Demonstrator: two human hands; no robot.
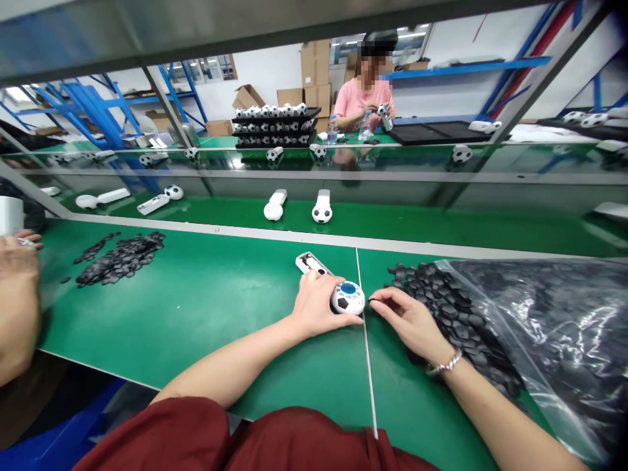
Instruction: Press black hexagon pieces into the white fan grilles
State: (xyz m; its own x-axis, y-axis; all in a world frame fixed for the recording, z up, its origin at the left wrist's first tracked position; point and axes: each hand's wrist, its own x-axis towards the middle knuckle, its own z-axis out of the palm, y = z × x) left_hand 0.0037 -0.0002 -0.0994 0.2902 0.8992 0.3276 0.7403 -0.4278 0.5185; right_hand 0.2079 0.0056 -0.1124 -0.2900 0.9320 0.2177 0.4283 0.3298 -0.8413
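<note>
My left hand [316,301] grips a white soccer-ball-shaped device [348,306] by its round end, fingers and thumb around its left side. The ball has black patches and a blue disc on top; its white handle [312,263] shows an uncovered inside and points away from me. Just right of the ball, my right hand [405,320] pinches a small black piece [371,300] between thumb and fingertips, a little apart from the ball. Beyond that wrist spreads a pile of black pentagon-shaped pieces [461,314].
A clear plastic bag [554,327] of black pieces lies at right. Another black pile [125,258] is at left, near a neighbour's hand [19,294]. Several soccer-ball devices [322,206] rest on the green conveyor belt [402,219]. Across it, a person [363,98] handles one beside stacked black trays [275,127].
</note>
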